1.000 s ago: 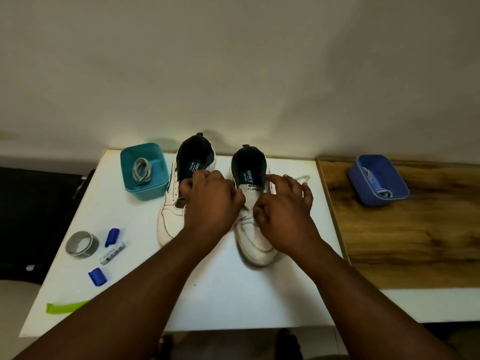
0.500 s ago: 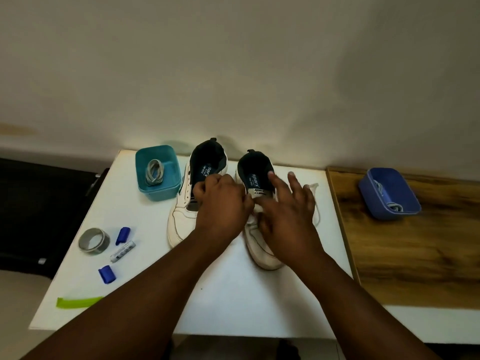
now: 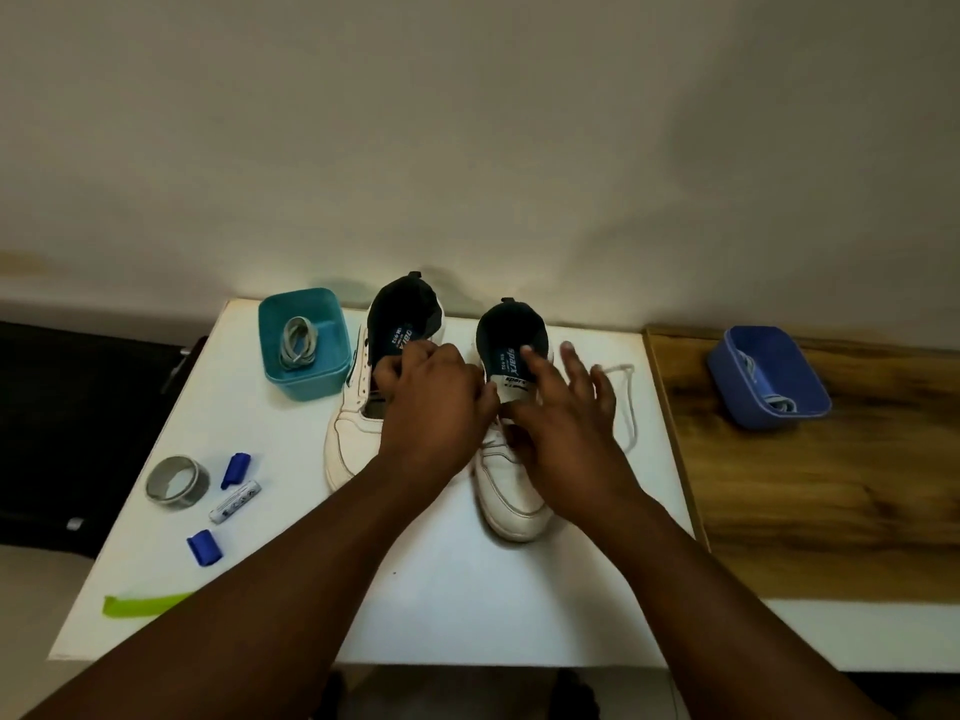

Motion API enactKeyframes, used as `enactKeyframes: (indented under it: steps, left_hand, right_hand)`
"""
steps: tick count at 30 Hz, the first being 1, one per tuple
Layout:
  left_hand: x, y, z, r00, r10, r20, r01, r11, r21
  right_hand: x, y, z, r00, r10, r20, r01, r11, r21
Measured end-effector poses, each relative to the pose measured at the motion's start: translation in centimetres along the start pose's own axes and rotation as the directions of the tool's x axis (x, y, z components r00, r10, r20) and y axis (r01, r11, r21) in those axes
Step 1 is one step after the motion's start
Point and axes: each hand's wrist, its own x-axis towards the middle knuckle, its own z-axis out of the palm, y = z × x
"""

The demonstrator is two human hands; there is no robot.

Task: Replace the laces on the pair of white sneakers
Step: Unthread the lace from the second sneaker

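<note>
A: Nearest, at centre frame, what are the hands doing?

B: Both work the right-hand white leather sneaker [image 3: 511,480]. The left hand [image 3: 434,407] is curled at its tongue; its grip probably pinches the white lace [image 3: 626,402], though I can't see the fingertips. The right hand [image 3: 558,428] has fingers spread straight, pressing the shoe.

A: Risk?

B: Tugging hard could drag the shoe, or snag the loose lace trailing right of it.

A: Further back?

B: The other white sneaker [image 3: 358,433] sits just left; a teal plastic tub [image 3: 306,379] holds coiled grey laces [image 3: 297,341]. All on a white table [image 3: 467,605], wooden top [image 3: 831,485] at right, plain beige wall [image 3: 467,122] behind.
</note>
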Motion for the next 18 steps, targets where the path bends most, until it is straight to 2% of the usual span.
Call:
enactKeyframes:
  steps: [3,5,6,7,9,10,11,12,14,15,16,18]
  left_hand:
    - [0.0,-0.4,0.2,1.000,-0.001,-0.009,0.001,1.000,-0.030]
    - [0.2,-0.6,0.1,1.000,-0.005,-0.016,0.004,1.000,-0.020]
    - [0.3,-0.6,0.1,1.000,-0.010,-0.010,0.010,1.000,-0.010]
    - [0.4,-0.5,0.0,1.000,-0.021,-0.001,0.021,1.000,-0.010]
    - [0.3,0.0,-0.1,0.999,-0.032,0.008,0.032,0.999,-0.030]
    - [0.2,0.3,-0.1,1.000,-0.025,0.004,0.025,0.999,-0.035]
    - [0.0,0.5,0.0,1.000,-0.017,-0.003,0.017,0.999,-0.039]
    - [-0.2,0.6,0.2,1.000,-0.012,-0.007,0.012,0.999,-0.047]
    - [-0.3,0.7,0.2,1.000,-0.011,-0.010,0.010,0.998,-0.064]
    - [-0.2,0.5,0.2,1.000,-0.013,-0.013,0.012,0.998,-0.066]
    - [-0.2,0.4,0.1,1.000,-0.016,-0.012,0.015,0.998,-0.066]
    - [-0.2,0.0,0.0,1.000,-0.027,-0.006,0.026,0.996,-0.089]
  right_hand:
    - [0.0,0.3,0.7,1.000,0.029,0.002,-0.029,0.999,-0.027]
    - [0.0,1.0,0.1,0.982,0.126,-0.142,-0.134,0.990,-0.048]
    - [0.1,1.8,-0.2,0.940,0.246,-0.238,-0.255,0.967,-0.006]
    - [0.1,2.9,-0.8,0.868,0.401,-0.291,-0.397,0.915,0.078]
    - [0.0,4.4,-1.9,0.714,0.654,-0.249,-0.590,0.754,0.288]
    - [-0.1,4.5,-1.9,0.686,0.700,-0.199,-0.629,0.708,0.321]
    - [-0.2,4.0,-1.6,0.721,0.667,-0.187,-0.611,0.740,0.281]
    - [-0.4,3.0,-1.1,0.797,0.566,-0.210,-0.530,0.823,0.205]
    - [-0.6,1.0,-0.1,0.949,0.241,-0.202,-0.237,0.970,0.045]
    - [-0.4,0.4,0.4,0.983,0.112,-0.148,-0.118,0.993,-0.032]
    - [-0.1,0.1,0.8,0.995,0.047,-0.085,-0.054,0.995,-0.079]
    - [0.1,0.1,1.0,0.999,0.042,-0.012,-0.043,0.995,-0.088]
